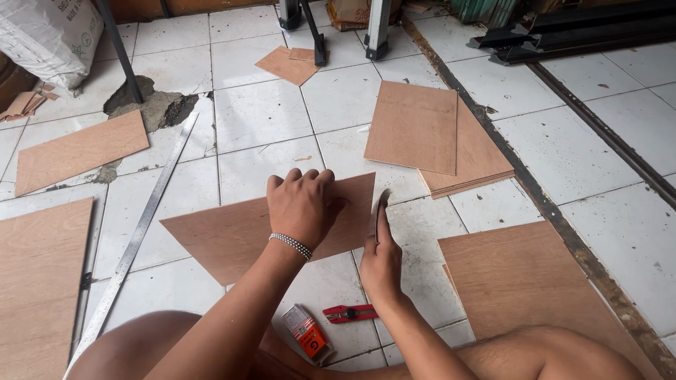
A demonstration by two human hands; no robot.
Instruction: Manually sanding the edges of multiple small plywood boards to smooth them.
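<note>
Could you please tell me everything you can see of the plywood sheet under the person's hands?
The plywood sheet is thin, flat and reddish-brown, roughly four-sided with slanted edges. It lies flat on the white tiled floor. The left hand presses down on its upper right part, and the right hand rests edge-on against its right edge.

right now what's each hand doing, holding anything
Left hand: loosely curled, knuckles pressing down on the plywood sheet, gripping nothing.
Right hand: open, fingers straight against the sheet's right edge.
</note>
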